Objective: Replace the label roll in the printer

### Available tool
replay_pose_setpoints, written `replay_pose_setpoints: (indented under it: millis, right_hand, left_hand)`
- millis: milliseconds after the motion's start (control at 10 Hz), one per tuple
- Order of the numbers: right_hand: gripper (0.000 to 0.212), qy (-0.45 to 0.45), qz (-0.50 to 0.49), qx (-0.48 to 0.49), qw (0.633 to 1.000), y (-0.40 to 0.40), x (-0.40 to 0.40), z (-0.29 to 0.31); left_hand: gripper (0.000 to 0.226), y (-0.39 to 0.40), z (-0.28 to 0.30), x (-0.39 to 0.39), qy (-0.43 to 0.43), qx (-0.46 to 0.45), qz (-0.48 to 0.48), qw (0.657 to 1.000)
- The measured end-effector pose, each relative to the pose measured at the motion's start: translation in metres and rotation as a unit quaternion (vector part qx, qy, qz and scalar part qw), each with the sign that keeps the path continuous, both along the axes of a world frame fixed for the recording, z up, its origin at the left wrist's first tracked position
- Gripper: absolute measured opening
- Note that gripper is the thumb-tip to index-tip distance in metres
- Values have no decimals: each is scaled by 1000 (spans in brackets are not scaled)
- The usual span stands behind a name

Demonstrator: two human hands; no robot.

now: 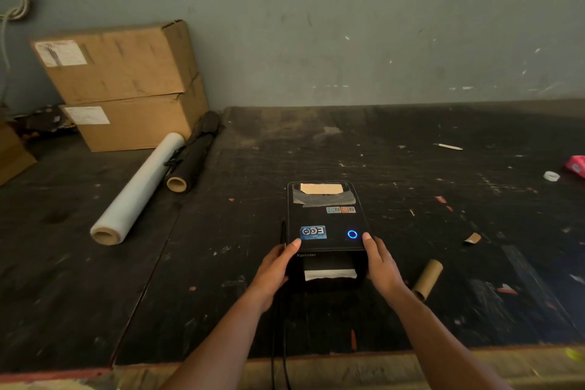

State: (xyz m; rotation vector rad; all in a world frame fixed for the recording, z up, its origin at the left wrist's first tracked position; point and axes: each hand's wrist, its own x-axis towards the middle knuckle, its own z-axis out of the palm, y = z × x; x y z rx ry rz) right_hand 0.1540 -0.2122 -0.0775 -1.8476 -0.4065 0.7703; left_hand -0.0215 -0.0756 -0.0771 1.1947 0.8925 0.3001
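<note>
Black printer (326, 225) — lid shut, ring glowing blue.

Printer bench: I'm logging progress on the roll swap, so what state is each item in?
Printer: lid closed, blue ring lit, white label edge showing in the front slot.
Left hand: grips the printer's left side.
Right hand: grips its right side.
Cardboard core: bare, lying beside the printer.
Stretch-film roll: lying flat.

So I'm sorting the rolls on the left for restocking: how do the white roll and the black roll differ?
The white roll looks longer than the black roll. The white roll is pale, translucent film; the black roll is dark and matte, with a strap around it. The white roll's near end reaches closer to the person. Both lie side by side on the table, showing cardboard cores.
</note>
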Motion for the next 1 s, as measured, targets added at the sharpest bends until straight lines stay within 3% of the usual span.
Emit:
replay_pose_setpoints:
  millis: [600, 800, 900, 1000]
  right_hand:
    - [70, 19, 0, -13, 1000, 1, -1, 4]
    - [73, -1, 26, -60, 998, 0, -1, 11]
    - [69, 3, 17, -68, 998, -2, -5, 22]
    - [56, -32, -10, -59, 998, -8, -10, 26]
  left_hand:
    - [100, -2, 5, -2, -10, -11, -13, 1000]
    - [96, -5, 9, -4, -5, -10, -16, 1000]
    - [90, -9, 25, 0, 23, 3, 6, 1000]
    - [83, -29, 13, -10, 72, 97, 73, 990]
